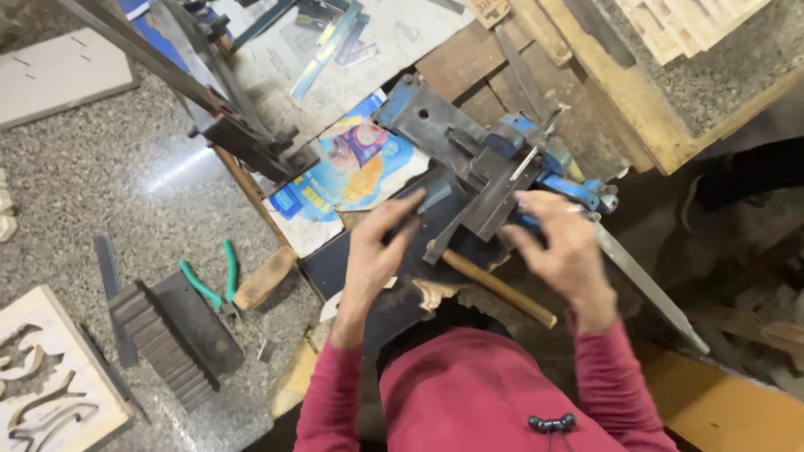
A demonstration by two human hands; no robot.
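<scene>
Left hand (378, 243) pinching thin dark metal strip (435, 197), right hand (561, 247) curled on blue-handled steel bending tool (494, 159); strip seated, looks unbent yet.

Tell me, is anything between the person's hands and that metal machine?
Nothing visible. The left hand already rests its fingers on the dark metal strip, and the right hand touches the blue metal machine directly.

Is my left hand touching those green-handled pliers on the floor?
Apart. The head view shows the left hand up on the dark metal strip at the blue vise, with bare speckled floor between it and the pliers.
</scene>
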